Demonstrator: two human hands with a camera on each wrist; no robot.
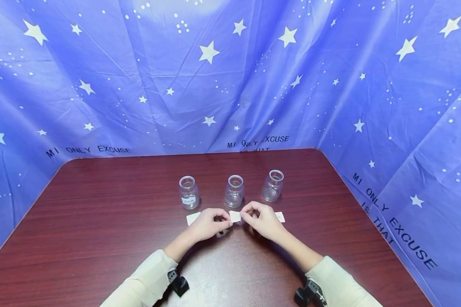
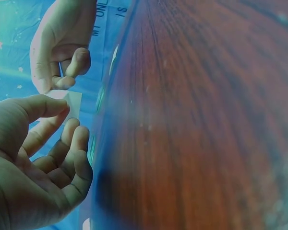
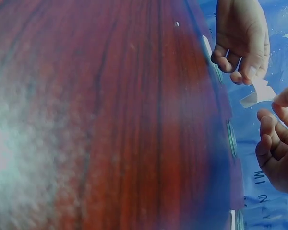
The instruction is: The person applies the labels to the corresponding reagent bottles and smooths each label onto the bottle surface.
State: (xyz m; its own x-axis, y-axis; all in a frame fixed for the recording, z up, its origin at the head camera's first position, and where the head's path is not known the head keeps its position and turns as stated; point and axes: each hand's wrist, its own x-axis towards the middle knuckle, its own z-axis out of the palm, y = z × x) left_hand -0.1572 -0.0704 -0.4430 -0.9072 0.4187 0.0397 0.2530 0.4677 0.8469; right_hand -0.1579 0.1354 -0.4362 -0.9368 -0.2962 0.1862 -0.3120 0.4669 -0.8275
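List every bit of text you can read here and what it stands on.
"MI ONLY EXCUSE": three times on the blue star-print curtain.
"IS THAT": beneath it, curtain's right side; partly hidden in the middle.
Label on the leftmost glass jar: too small to read.
Paper slip beside the right hand: faint mark, too small to read.

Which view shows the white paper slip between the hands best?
The right wrist view: the white paper slip shows its bent shape there, with a curled flap. The left wrist view shows it partly behind the left hand; the head view, only small.
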